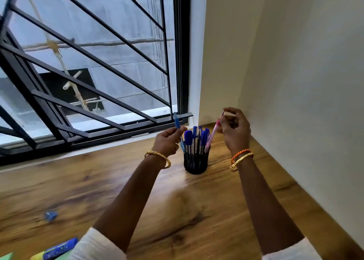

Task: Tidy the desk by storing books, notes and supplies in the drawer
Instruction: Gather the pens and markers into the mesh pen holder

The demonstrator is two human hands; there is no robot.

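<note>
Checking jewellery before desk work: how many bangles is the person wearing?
3: one gold bangle on the left wrist, an orange bangle and another gold one on the right. Sleeves may hide more.

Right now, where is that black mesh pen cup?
In the head view the black mesh pen cup stands on the wooden desk near the far corner by the window, between the left hand and the right hand, full of blue-capped pens.

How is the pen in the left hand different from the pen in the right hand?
The left hand grips a blue pen, while the right hand pinches a pink pen. The blue pen leans toward the window; the pink pen leans toward the wall. The blue pen is gripped near its middle, the pink pen near its top. Both lower ends are at the black mesh holder.
</note>
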